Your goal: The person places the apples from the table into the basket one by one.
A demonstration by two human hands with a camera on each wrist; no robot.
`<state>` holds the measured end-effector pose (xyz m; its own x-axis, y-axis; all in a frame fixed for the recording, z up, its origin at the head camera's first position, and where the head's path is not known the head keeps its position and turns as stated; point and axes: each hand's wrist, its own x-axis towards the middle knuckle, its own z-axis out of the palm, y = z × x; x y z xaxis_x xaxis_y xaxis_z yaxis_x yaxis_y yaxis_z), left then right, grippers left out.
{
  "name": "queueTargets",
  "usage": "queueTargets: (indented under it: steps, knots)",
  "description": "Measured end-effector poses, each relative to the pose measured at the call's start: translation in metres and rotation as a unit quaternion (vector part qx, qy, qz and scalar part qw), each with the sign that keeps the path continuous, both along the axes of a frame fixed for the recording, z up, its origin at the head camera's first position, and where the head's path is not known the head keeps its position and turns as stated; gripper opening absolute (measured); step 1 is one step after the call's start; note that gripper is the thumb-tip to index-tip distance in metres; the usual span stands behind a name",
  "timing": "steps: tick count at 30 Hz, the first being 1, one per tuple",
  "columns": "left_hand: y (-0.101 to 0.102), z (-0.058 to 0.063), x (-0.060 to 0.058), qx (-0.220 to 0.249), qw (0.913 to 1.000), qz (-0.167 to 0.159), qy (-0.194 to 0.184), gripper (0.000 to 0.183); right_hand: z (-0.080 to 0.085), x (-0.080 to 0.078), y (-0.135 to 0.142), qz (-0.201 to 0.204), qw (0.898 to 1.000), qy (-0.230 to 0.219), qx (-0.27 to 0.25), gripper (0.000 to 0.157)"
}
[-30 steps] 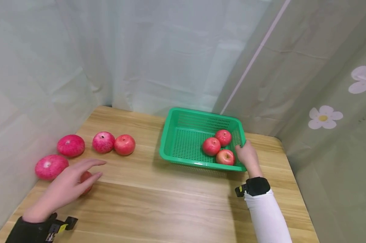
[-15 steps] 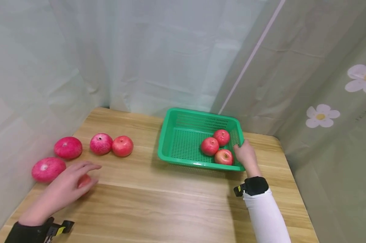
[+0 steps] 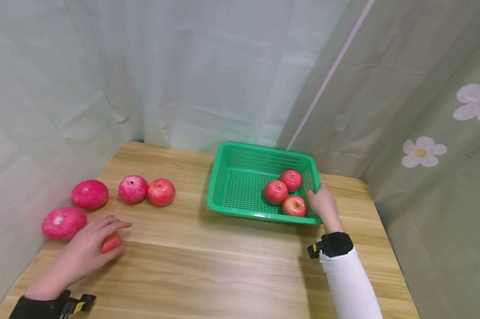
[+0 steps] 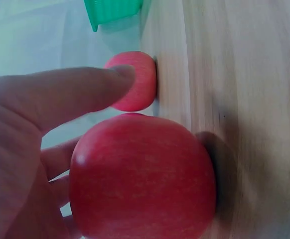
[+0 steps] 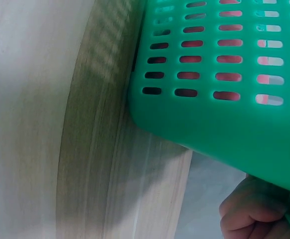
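Observation:
My left hand (image 3: 84, 248) is low at the left of the table, fingers and thumb spread around a red apple (image 3: 110, 242). In the left wrist view this apple (image 4: 142, 179) rests on the wood; the fingers lie behind it and the thumb stretches past it with a gap between. A green plastic basket (image 3: 240, 212) stands at the back centre, holding three apples (image 3: 275, 192) toward its right end. My right hand (image 3: 323, 204) grips the basket's right rim, and in the right wrist view its curled fingers (image 5: 254, 211) show below the slotted wall.
Left of the basket are another apple (image 3: 161, 192) and a round mottled pink-red fruit (image 3: 133, 189) side by side. Two flatter pink-red fruits (image 3: 90, 194) lie near the left curtain (image 3: 36, 110). Curtains border the wooden table (image 3: 224, 274) at the back and both sides.
My left hand has lowered and closed in slightly around the apple. The view has shifted a little. My right hand stays on the basket rim, and the basket stays in place.

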<state>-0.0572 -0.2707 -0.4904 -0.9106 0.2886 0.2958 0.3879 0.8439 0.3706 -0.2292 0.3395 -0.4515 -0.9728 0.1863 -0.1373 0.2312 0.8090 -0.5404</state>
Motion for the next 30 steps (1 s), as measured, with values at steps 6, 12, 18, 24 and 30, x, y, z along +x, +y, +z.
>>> queueTargets:
  steps: [6, 12, 18, 24, 30]
  knots:
    - [-0.005, -0.007, 0.001, -0.002, 0.9997, 0.013, -0.02, 0.064, 0.001, -0.001, -0.001, -0.001, 1.0, 0.004, 0.003, 0.059]
    - [-0.008, -0.015, 0.002, -0.041, 0.9982, 0.023, -0.036, 0.068, 0.001, 0.0, -0.003, 0.001, 1.0, 0.006, 0.004, 0.058]
    - [-0.008, -0.015, 0.0, -0.062, 0.995, 0.029, -0.072, 0.07, 0.003, 0.0, -0.003, -0.002, 1.0, 0.01, 0.006, 0.059]
    - [-0.011, -0.012, 0.004, -0.07, 0.9958, -0.002, -0.06, 0.079, -0.001, -0.001, -0.002, -0.006, 1.0, 0.008, 0.015, 0.061]
    - [-0.015, -0.009, 0.005, -0.072, 0.9953, -0.007, -0.063, 0.08, 0.0, -0.002, -0.001, -0.003, 1.0, 0.003, 0.013, 0.063]
